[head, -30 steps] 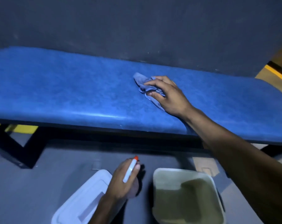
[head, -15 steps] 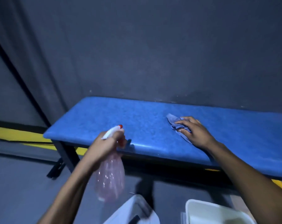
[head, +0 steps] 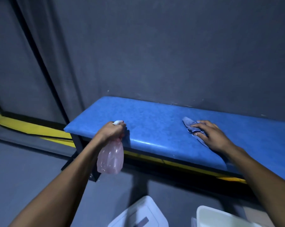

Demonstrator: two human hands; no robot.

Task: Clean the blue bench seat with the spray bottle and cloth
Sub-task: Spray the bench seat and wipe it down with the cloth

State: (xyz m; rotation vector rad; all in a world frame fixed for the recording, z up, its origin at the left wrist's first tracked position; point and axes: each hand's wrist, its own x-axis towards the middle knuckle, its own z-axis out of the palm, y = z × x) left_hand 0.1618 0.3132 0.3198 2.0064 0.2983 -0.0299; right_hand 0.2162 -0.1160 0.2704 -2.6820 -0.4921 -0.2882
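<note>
The blue bench seat (head: 154,122) runs along a dark grey wall, from the middle of the view off to the right. My left hand (head: 110,132) grips the neck of a clear pinkish spray bottle (head: 111,158) with a white and red nozzle, held at the seat's front left edge. The bottle's body hangs below the seat edge. My right hand (head: 213,138) lies flat on the seat, pressing down a crumpled grey-blue cloth (head: 191,126), whose far end sticks out past my fingers.
A white lid (head: 138,213) and a white tub (head: 220,217) sit on the grey floor below the bench. A black bench leg (head: 79,145) stands at the seat's left end. A yellow floor stripe (head: 32,128) runs along the wall on the left.
My left hand has lifted the spray bottle from the floor by the tub up to the seat's front left edge. The view has tilted up and left. The right hand stays on the cloth.
</note>
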